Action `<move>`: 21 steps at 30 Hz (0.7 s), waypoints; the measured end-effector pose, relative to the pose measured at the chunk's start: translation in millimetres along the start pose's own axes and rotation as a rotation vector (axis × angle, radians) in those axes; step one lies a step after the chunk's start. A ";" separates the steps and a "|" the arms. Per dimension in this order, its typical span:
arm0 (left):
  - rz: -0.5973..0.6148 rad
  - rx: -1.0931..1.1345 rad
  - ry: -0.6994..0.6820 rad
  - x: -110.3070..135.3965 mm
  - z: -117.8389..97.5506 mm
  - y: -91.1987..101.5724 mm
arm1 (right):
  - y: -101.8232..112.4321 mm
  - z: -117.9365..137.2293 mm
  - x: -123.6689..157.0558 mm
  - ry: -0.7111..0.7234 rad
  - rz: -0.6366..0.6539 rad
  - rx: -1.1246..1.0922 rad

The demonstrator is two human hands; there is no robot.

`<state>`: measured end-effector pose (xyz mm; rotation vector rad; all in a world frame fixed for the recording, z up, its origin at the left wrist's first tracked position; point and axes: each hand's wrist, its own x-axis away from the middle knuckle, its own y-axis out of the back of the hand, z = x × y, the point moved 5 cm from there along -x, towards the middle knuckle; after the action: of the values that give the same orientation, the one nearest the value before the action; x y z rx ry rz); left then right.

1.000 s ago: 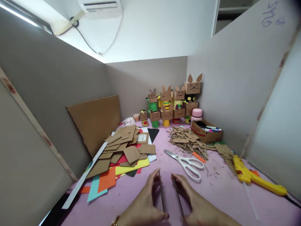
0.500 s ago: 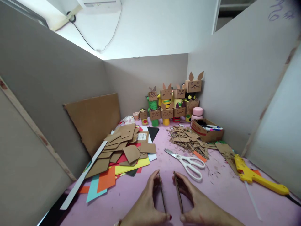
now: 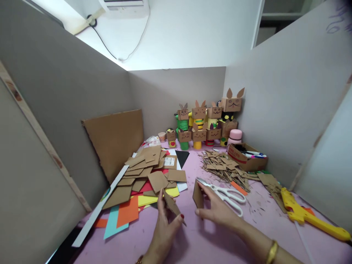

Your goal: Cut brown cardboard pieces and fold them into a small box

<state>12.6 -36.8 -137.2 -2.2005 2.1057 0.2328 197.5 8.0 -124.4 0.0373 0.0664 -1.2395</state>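
My left hand (image 3: pixel 162 231) grips a small cardboard piece (image 3: pixel 171 204) between thumb and fingers; the piece leans tilted over the pink tabletop. In my right hand (image 3: pixel 213 209) is a second cardboard piece (image 3: pixel 197 194), held nearly upright with its flat face turned toward the left. The two pieces are apart, with a gap of tabletop between them. White-handled scissors (image 3: pixel 228 194) lie just beyond my right hand, their handles partly behind it. Past my left hand is a heap of cut cardboard pieces (image 3: pixel 158 181) on coloured paper sheets (image 3: pixel 128 211).
Cardboard scraps (image 3: pixel 222 165) are piled behind the scissors. A yellow glue gun (image 3: pixel 310 216) lies at the right. Cardboard animal figures (image 3: pixel 199 135) stand at the back beside a pink bottle (image 3: pixel 235 136) and an open box of pens (image 3: pixel 246 159). A white strip (image 3: pixel 101 205) lies left.
Both hands have moved forward and spread apart. The left cardboard piece has tipped over from upright, and the right one has turned to show its face. The view has shifted slightly.
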 end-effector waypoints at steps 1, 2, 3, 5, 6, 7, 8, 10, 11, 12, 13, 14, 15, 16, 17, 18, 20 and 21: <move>-0.006 0.003 0.000 -0.9 0.9 0.7 | -1.7 -0.5 -5.3 -0.018 0.004 -0.063; -0.008 0.006 0.004 -1.7 2.4 1.1 | -4.0 -0.9 -9.0 -0.037 0.024 -0.122; -0.004 0.013 0.013 -2.6 4.4 1.4 | -6.5 -1.4 -11.0 -0.057 0.053 -0.196; 0.008 0.034 0.030 -4.3 8.6 1.7 | -10.5 -2.6 -11.1 -0.095 0.114 -0.340; 0.009 0.047 0.033 -5.2 10.3 2.1 | -11.4 -3.7 -10.1 -0.108 0.138 -0.399; 0.008 0.060 0.034 -6.1 11.7 2.4 | -11.7 -5.3 -9.1 -0.116 0.156 -0.444; 0.009 0.074 0.033 -6.8 12.6 2.6 | -11.6 -7.6 -8.4 -0.122 0.164 -0.476; 0.027 0.102 0.026 -7.5 13.2 1.6 | -10.9 -13.9 -8.9 -0.126 0.150 -0.500; 0.049 0.116 0.031 -7.4 13.2 0.2 | -10.8 -17.2 -9.8 -0.122 0.126 -0.492; 0.076 0.129 0.039 -7.0 13.0 -1.5 | -10.7 -20.1 -11.1 -0.110 0.092 -0.474; 0.097 0.141 0.048 -6.4 12.6 -3.1 | -10.8 -21.8 -12.2 -0.088 0.051 -0.448; 0.110 0.152 0.055 -5.9 12.1 -4.3 | -10.8 -22.1 -13.0 -0.056 0.006 -0.415; 0.116 0.163 0.063 -5.4 11.9 -5.1 | -10.7 -20.8 -13.2 -0.014 -0.036 -0.375; 0.118 0.172 0.070 -5.2 11.8 -5.7 | -10.3 -18.0 -12.8 0.034 -0.073 -0.327; 0.119 0.176 0.073 -5.2 12.0 -6.1 | -9.6 -14.0 -11.7 0.087 -0.105 -0.271; 0.119 0.177 0.075 -5.4 12.4 -6.3 | -8.5 -9.6 -10.0 0.141 -0.132 -0.206; 0.113 0.172 0.069 -6.4 13.5 -5.8 | -6.4 -1.9 -5.5 0.242 -0.158 -0.068; 0.104 0.167 0.062 -7.1 13.8 -5.1 | -5.6 -0.1 -3.3 0.280 -0.156 -0.015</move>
<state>16.7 -27.2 -149.9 -2.0333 2.1860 -0.0051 191.2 9.2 -124.2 0.1958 0.3263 -1.3834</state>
